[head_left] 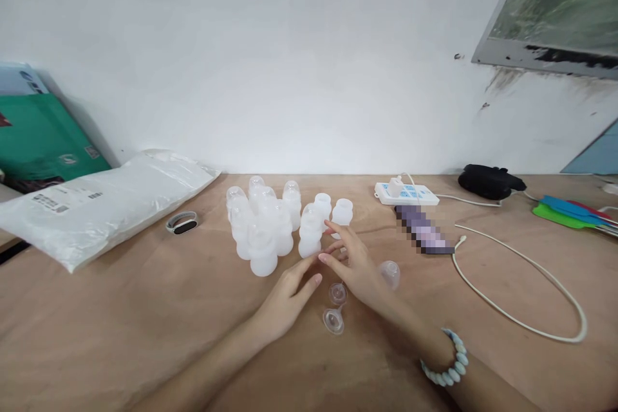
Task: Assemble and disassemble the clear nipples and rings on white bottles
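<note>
Several frosted white baby bottles [264, 251] with clear dome caps stand in a cluster left of centre. One capped bottle [309, 232] stands right of the cluster, just beyond my hands. Behind it are two bottles without caps, an open-topped one [342, 211] and another [322, 201]. My left hand [290, 296] reaches in low with fingers extended and thumb apart, its fingertips near that capped bottle's base. My right hand [355, 264] has spread fingers beside the same bottle; whether they touch it I cannot tell. Below lie two clear silicone nipples [334, 320], and a clear cap [390, 275] sits beside my right wrist.
A white plastic parcel [106, 199] and a fitness band [182, 223] lie to the left. On the right are a power strip [406, 194], a phone [425, 230], a looped white cable [531, 264], a black case [490, 181] and coloured flat pieces [562, 212]. A wall rises behind.
</note>
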`<action>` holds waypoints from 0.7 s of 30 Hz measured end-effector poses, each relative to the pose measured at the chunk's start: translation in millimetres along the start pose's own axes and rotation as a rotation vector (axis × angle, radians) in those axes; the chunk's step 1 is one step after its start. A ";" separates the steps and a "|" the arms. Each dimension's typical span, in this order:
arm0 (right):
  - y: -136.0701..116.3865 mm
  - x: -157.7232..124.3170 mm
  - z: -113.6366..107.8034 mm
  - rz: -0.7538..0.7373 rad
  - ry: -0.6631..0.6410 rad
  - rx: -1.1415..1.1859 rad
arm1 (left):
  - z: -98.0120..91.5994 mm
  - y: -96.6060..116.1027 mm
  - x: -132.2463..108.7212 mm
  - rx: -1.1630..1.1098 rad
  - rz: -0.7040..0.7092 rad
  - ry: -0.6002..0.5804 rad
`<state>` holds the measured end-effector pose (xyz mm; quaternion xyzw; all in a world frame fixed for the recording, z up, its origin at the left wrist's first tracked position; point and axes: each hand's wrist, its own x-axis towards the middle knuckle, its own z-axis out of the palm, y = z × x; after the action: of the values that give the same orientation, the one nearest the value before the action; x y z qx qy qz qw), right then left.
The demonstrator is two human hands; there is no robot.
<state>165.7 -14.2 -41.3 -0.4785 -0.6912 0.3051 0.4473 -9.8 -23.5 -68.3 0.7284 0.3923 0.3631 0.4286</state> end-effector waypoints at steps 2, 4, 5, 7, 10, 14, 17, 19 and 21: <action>-1.9 0.0 -1.6 0.003 0.018 -0.007 | -3.5 -3.4 4.9 -0.073 -0.029 0.018; -5.0 -0.1 -3.7 0.012 0.041 -0.020 | -6.7 -6.0 8.8 -0.123 -0.063 0.035; -6.6 0.0 -4.7 0.016 0.050 -0.026 | -8.0 -7.0 10.2 -0.139 -0.077 0.038; -8.6 0.5 -6.6 0.013 0.070 -0.037 | -9.7 -7.8 12.0 -0.162 -0.098 0.043; -7.9 2.3 -9.6 -0.012 0.080 -0.064 | -10.5 -7.0 12.7 -0.182 -0.116 0.034; -3.6 6.1 -17.9 -0.049 0.035 -0.091 | -10.3 -6.0 12.2 -0.166 -0.130 0.016; -3.3 8.8 -30.6 -0.070 0.082 -0.175 | -9.8 -8.6 11.4 -0.129 -0.139 0.019; -4.5 10.6 -40.9 -0.055 0.129 -0.332 | -9.4 -10.5 10.5 -0.100 -0.131 0.019; -5.6 12.3 -49.7 -0.027 0.115 -0.604 | -9.3 -10.1 9.2 -0.053 -0.073 -0.001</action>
<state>207.0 -5.1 -12.0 -0.5973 -0.7303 0.0524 0.3274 -16.6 -9.0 -72.3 0.7021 0.4087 0.3571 0.4610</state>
